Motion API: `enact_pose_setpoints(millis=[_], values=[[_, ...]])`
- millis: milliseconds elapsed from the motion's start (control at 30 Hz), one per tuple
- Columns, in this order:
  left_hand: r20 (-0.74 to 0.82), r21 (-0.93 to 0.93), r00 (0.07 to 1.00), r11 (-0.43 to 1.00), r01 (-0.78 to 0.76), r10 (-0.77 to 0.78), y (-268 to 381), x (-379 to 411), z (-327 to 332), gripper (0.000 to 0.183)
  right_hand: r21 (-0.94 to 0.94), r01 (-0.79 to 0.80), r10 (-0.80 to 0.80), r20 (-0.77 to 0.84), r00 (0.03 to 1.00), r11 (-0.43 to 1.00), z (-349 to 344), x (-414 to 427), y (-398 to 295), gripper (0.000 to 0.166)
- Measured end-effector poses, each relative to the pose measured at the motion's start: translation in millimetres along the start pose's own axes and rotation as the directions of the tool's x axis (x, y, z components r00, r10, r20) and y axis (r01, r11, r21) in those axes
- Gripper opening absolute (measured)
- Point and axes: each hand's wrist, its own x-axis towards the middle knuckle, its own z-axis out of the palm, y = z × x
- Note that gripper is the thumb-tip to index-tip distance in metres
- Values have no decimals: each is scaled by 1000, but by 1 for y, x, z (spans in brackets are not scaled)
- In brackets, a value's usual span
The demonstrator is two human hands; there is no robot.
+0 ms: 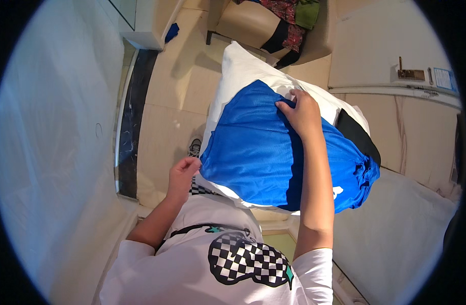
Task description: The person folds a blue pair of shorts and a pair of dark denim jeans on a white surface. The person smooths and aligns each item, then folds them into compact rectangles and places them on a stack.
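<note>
Blue fabric shorts (248,156) lie spread over a white pillow-like cushion (233,70) in front of me. Their gathered elastic waistband (366,175) is at the right, and a small white mark shows near it. My left hand (181,179) pinches the corner of the hem at the left edge. With thumb and fingers, my right hand (305,112) holds the upper edge of the shorts; its forearm crosses above them and covers part of the cloth. A black piece of fabric (358,137) sticks out beyond the shorts at the right, on the cushion.
Beyond the cushion stands a beige upholstered chair (250,24) with patterned, black and green clothes (290,26) on it. Blue cloth (172,33) lies on the tiled floor. A dark threshold strip (132,133) runs at the left; a door handle (411,74) is at the upper right.
</note>
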Motion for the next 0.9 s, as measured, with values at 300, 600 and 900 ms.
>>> enact_pose_setpoints(millis=[300, 600, 900], values=[[24, -138, 998, 989, -51, 55, -6, -5, 16, 23, 420, 111, -50, -153, 987, 901, 9, 11, 0, 15], [157, 63, 870, 874, -481, 467, -1, 16, 7, 24, 524, 41, -138, 147, 979, 850, 19, 20, -16, 35], [232, 247, 903, 876, -415, 363, 41, 46, 25, 16, 225, 281, -311, 110, 944, 933, -9, -14, -71, 28]])
